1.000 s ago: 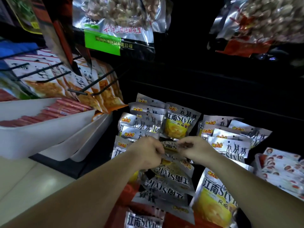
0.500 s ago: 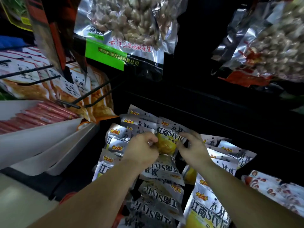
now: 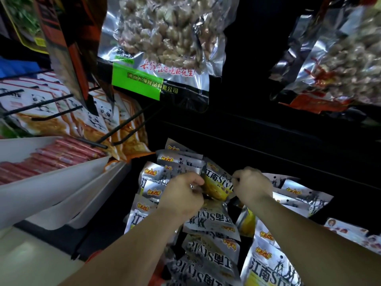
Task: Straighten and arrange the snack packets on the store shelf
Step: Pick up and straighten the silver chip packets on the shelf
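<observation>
Silver-yellow snack packet [image 3: 217,183] gripped at both sides.
Left hand [image 3: 181,196] pinches its 9 o'clock edge, right hand [image 3: 252,186] its 3 o'clock edge; fingers curled.

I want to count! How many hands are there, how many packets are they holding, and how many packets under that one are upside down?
Hands: 2, the left hand and the right hand
Held packet: 1
Upside-down packets: 3
Total: 6
</observation>
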`<act>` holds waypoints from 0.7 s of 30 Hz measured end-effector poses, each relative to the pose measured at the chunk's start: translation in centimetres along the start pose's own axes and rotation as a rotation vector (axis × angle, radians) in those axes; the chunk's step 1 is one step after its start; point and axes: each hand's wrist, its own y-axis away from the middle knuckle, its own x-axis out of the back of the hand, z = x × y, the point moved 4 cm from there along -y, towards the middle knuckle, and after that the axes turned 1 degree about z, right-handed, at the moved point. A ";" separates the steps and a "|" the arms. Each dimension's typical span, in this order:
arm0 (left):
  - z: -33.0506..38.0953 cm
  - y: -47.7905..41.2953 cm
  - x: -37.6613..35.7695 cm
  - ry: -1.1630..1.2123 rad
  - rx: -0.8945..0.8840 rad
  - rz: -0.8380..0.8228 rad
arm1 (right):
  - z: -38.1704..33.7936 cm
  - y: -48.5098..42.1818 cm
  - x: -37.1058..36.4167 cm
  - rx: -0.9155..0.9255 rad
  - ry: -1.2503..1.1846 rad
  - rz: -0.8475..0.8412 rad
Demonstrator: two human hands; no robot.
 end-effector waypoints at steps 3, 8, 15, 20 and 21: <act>0.4 0.1 0.4 -0.055 -0.017 -0.022 | 0.0 0.8 1.8 0.019 -0.030 0.188; 2.8 1.2 1.8 -0.118 -0.060 -0.038 | -0.2 3.8 6.3 0.119 -0.314 0.311; 8.3 6.7 6.5 0.005 -0.226 0.000 | -1.9 12.5 15.4 0.262 -0.765 0.158; 11.8 13.4 9.7 0.242 -0.233 -0.078 | -3.3 19.5 22.1 0.298 -0.918 0.265; 12.2 14.9 10.1 0.257 -0.227 -0.082 | -3.5 20.7 22.9 0.297 -0.973 0.275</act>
